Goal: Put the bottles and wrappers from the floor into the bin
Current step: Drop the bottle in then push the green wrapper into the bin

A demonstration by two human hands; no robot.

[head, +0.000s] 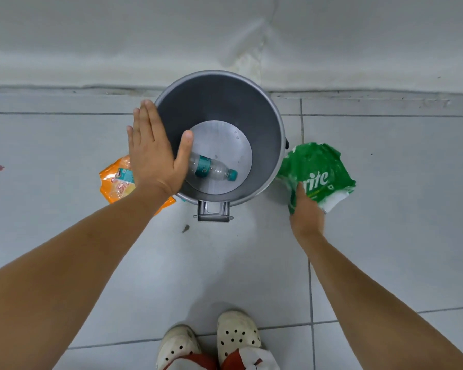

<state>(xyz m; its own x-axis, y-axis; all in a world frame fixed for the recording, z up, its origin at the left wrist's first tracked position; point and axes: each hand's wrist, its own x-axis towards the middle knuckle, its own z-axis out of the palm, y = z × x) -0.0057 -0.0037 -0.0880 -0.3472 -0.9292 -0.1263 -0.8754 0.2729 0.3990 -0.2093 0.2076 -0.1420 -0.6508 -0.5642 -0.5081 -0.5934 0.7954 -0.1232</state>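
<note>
Wrapper, green [318,172], lies on the floor [385,209] just right of the bin [273,124], pinched in the right hand [306,214]. Bin mouth is up-left of that hand, unobstructed. Inside lies one bottle [214,170]. Left hand [153,148] hovers open, flat, over the bin's left rim; orange wrapper [115,182] lies beneath.
</note>
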